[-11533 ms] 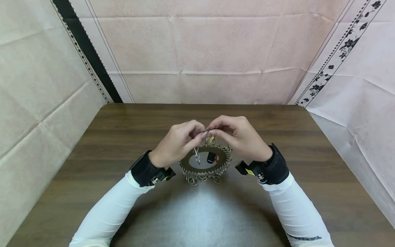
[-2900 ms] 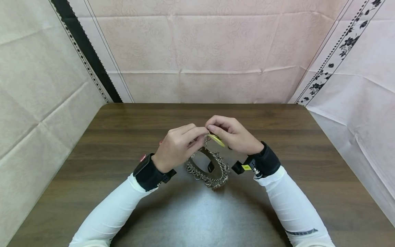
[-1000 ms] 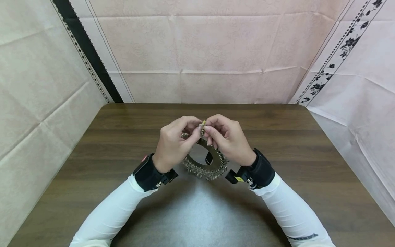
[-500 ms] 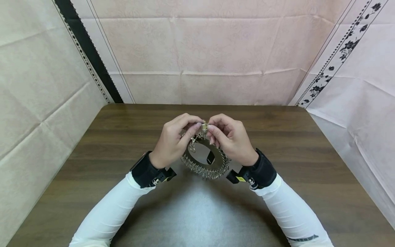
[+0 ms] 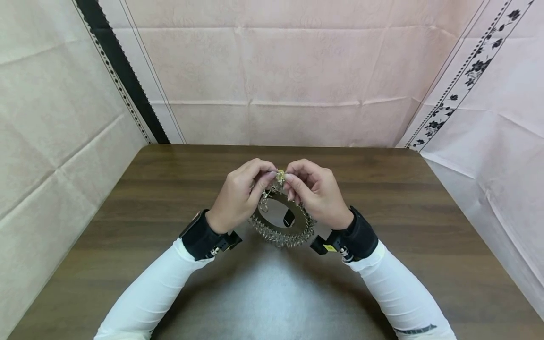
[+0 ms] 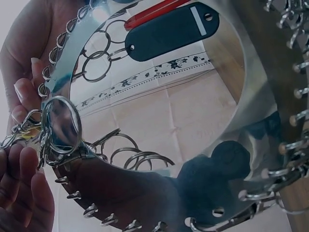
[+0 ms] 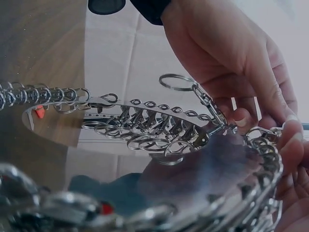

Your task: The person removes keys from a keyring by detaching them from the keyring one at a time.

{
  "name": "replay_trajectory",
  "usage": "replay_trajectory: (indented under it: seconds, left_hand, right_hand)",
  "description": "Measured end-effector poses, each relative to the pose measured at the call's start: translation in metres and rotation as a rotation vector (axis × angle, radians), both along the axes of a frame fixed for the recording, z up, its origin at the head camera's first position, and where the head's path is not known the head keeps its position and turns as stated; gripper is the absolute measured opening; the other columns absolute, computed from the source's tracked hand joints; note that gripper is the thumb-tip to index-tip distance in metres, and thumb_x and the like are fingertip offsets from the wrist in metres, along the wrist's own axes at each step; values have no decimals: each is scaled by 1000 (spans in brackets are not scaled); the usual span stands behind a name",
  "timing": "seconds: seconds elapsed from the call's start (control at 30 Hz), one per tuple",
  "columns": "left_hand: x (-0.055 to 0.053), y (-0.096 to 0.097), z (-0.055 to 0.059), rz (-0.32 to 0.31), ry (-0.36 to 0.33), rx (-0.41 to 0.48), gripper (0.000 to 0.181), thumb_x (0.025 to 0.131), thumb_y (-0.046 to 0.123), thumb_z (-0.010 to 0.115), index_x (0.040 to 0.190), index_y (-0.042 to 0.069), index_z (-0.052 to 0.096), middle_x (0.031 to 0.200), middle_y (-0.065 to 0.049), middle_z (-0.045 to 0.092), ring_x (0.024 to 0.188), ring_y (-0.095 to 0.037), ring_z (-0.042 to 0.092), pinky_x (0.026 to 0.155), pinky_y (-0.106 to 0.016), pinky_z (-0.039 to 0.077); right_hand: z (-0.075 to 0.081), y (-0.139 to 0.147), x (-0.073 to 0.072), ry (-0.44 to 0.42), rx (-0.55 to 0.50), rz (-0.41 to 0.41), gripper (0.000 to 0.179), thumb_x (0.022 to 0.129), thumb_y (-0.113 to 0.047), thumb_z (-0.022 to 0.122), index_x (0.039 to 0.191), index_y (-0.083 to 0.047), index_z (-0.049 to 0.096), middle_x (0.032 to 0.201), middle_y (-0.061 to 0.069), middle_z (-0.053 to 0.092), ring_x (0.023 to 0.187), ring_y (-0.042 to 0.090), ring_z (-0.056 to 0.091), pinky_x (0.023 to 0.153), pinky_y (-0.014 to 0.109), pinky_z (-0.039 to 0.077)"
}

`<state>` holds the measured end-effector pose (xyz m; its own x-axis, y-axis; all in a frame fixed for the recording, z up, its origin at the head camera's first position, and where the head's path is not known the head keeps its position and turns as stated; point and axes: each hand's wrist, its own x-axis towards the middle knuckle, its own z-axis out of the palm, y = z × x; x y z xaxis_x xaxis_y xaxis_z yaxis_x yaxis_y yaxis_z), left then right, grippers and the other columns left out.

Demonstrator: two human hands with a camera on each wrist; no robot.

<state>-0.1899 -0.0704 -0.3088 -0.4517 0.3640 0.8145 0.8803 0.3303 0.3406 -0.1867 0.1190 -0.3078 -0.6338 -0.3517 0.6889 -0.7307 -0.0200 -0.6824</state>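
My left hand (image 5: 240,191) and right hand (image 5: 318,193) meet over a flat round metal ring (image 5: 302,222). Its rim is crowded with silver clasps and key rings. Both hands pinch what looks like a small key ring, with a yellow key tag (image 5: 280,175) between the fingertips; the exact grip is partly hidden. Below them the metal ring hangs tilted. A black key tag (image 6: 169,34) and a red tag (image 6: 159,10) show through its opening in the left wrist view. A swivel clasp with a key ring (image 7: 176,82) sticks up beside the fingers in the right wrist view.
A brown wooden table (image 5: 178,189) lies under both arms. Pale cloth (image 5: 323,71) hangs behind its far edge and along both sides. Each wrist wears a black strap with a small camera.
The metal ring, flatter at first, has tilted and shifted beneath the hands. The yellow tag, hanging out to the right earlier, is now between the fingertips. Over the last half second little moves.
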Motion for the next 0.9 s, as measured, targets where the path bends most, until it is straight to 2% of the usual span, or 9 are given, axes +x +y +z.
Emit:
replay_trajectory:
  seconds: [0.3, 0.6, 0.9]
  left_hand:
    - [1, -2, -4, 38, -2, -13, 13, 98, 15, 52, 99, 4, 58, 83, 0, 53, 76, -8, 48, 64, -23, 42]
    - [-1, 0, -6, 27, -3, -2, 12, 97, 13, 53, 98, 3, 58, 86, -1, 57, 78, -7, 51, 66, -22, 44]
    - [-1, -3, -5, -11, -10, -32, 11, 97, 12, 53, 98, 2, 59, 88, -3, 60, 80, -7, 55, 68, -21, 47]
  right_hand:
    - [-4, -2, 0, -16, -32, -8, 4, 93, 2, 54, 94, 5, 56, 72, 13, 58, 54, 15, 52, 44, 27, 45]
    - [-2, -1, 0, -29, -61, -11, 7, 93, 1, 55, 92, 7, 55, 72, 20, 55, 56, 16, 50, 47, 26, 43]
    - [-4, -1, 0, -19, -82, -4, 5, 93, 2, 55, 92, 6, 55, 73, 16, 55, 56, 15, 49, 47, 25, 42]
